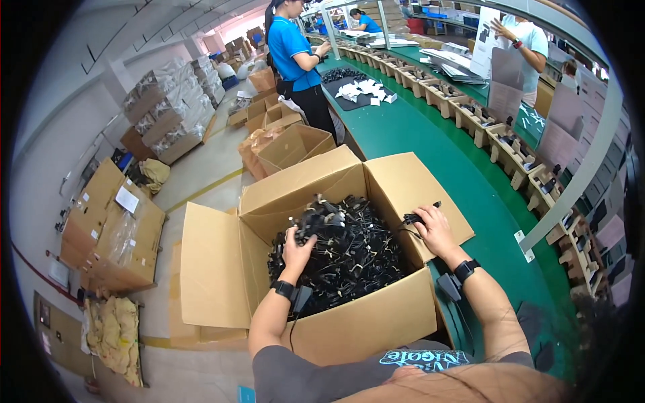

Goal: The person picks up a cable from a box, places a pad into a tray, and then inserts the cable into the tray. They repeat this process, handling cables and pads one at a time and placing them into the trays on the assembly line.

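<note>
A large open cardboard box [363, 326] in front of me is filled with a heap of small black cable bundles [359, 258], some showing pale ties. My left hand [296, 250] is inside the box at its left, closed around a clump of black cables [319, 218] that is slightly smeared by motion. Over the box's right flap, my right hand [435, 230] has its fingers closed on a black cable bundle [412, 218], and a thin loop of it hangs below. Both my wrists wear black bands with a small dark box attached.
A green workbench [430, 144] runs along the right, with a line of cardboard trays [470, 121] and a slanting metal post [578, 171]. Ahead, a person in a blue shirt [295, 50] stands by more open boxes [295, 148]. White pieces [363, 93] lie on a dark mat.
</note>
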Tool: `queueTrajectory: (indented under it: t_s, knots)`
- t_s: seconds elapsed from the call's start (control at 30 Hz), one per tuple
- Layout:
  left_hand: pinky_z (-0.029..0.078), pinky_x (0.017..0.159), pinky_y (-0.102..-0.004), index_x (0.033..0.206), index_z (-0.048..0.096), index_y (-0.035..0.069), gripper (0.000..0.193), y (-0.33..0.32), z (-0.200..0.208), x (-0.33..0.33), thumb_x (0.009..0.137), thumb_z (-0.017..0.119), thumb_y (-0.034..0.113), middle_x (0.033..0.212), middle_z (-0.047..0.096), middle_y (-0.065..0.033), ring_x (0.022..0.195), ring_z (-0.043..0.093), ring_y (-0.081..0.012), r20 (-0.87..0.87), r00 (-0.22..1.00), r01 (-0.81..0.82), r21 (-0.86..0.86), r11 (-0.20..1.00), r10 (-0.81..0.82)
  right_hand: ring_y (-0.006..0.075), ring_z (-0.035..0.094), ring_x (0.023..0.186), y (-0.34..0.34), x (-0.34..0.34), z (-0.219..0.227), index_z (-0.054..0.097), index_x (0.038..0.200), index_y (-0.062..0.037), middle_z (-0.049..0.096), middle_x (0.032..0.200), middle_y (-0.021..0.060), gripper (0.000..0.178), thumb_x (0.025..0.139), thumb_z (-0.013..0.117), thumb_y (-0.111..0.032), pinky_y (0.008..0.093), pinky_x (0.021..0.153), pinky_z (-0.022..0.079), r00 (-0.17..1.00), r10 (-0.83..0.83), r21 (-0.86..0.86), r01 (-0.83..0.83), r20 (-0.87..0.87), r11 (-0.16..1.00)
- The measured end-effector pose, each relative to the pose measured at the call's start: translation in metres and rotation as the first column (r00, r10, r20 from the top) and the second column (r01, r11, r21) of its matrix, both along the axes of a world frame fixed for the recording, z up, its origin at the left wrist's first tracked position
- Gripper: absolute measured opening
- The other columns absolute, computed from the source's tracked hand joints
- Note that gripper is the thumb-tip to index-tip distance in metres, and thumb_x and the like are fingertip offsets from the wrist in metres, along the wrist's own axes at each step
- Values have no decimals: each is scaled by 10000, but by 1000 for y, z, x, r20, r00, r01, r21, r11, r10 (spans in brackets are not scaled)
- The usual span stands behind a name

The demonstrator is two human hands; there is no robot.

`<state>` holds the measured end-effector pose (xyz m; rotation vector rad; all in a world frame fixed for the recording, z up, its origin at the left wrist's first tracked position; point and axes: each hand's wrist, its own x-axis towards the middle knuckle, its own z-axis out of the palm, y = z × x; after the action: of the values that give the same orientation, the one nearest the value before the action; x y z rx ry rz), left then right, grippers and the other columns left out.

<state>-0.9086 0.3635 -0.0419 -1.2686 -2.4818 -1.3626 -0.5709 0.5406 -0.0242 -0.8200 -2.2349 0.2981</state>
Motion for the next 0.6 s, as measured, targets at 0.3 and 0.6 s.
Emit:
queueTrajectory:
  t_s: [0.3,0.6]
  knots:
    - [440,820,-272,1095,553,7,333,10,95,26,779,638,68,1016,599,-33,896,561,-136,508,776,-31,622,783,-374,273,504,997,-1,26,10,577,996,-78,561,998,82,252,781,610,-205,383,850,403,999,43,-25,-43,7,999]
    - [445,802,-272,1026,600,-7,256,81,214,67,790,649,78,1001,616,-30,878,568,-120,373,706,204,707,677,-603,181,521,828,-26,77,31,563,1029,-3,543,913,73,241,820,607,-116,277,747,427,951,-49,-217,-20,-305,976]
